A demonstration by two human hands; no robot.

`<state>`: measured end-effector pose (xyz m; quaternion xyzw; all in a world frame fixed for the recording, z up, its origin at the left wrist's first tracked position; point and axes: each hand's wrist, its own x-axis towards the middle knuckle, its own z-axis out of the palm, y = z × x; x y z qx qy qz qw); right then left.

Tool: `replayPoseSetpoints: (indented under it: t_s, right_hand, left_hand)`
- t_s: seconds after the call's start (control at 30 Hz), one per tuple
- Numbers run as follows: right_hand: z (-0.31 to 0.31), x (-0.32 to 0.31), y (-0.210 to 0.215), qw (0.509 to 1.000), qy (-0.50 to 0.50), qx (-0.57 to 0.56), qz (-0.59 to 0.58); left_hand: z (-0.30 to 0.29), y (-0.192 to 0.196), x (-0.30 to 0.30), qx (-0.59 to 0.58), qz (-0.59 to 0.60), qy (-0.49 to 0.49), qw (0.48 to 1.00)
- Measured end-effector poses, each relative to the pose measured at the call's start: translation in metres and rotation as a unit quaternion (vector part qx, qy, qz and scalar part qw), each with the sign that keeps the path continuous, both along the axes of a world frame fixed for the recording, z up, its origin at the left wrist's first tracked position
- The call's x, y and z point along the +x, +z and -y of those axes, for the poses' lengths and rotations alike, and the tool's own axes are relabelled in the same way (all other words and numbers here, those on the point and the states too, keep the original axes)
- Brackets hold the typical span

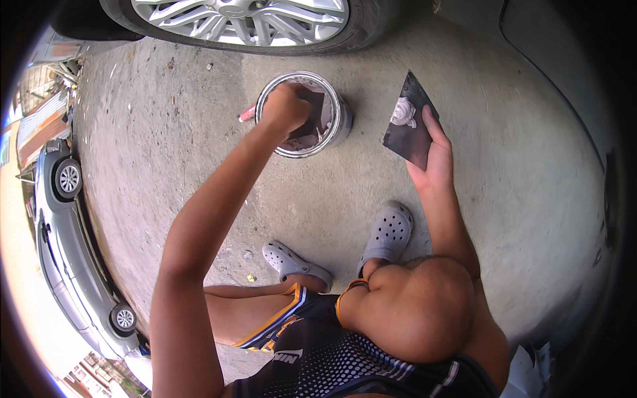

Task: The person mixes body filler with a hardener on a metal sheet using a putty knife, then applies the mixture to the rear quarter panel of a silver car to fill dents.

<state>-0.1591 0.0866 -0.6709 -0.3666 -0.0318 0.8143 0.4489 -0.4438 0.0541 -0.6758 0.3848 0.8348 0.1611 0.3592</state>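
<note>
- Concrete floor (pixel 318 186) carries our open can (pixel 343 126).
- Our left grip (pixel 284 108) pinches a dark spreader (pixel 316 114) inside it.
- Our right grip (pixel 436 158) pinches a plate (pixel 415 141) near the can.
- Tilting the plate could let the paste (pixel 403 113) on it slide off.

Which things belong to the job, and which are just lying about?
In use: metal can; dark spreader in left hand; black spreader in right hand; pinkish paste.

Apparently just around: car wheel; silver car; yellow scrap; red object, purpose unclear.

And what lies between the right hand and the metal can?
The dark plate the right hand grips, with pale paste, then concrete floor to the metal can, in the head view.
</note>
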Motion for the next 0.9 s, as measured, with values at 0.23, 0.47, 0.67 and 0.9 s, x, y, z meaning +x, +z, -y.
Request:
replayPoseSetpoints:
  t_s: [0.23, 0.47, 0.67, 0.9]
  right_hand:
    - [0.003, -0.017, -0.004, 0.996, 0.020, -0.003, 0.085]
    - [0.017, -0.070, 0.007, 0.994, 0.090, 0.032, 0.051]
    - [0.024, -0.100, 0.024, 0.983, 0.149, -0.013, -0.103]
    - [0.036, -0.094, 0.045, 0.978, 0.186, -0.002, -0.098]
  left_hand:
    - [0.051, 0.114, 0.006, 0.150, 0.072, 0.020, 0.986]
    - [0.097, 0.201, 0.022, 0.287, 0.025, -0.004, 0.958]
    - [0.123, 0.212, 0.042, 0.423, -0.019, -0.065, 0.904]
    - [0.150, 0.155, 0.070, 0.489, -0.109, -0.233, 0.834]
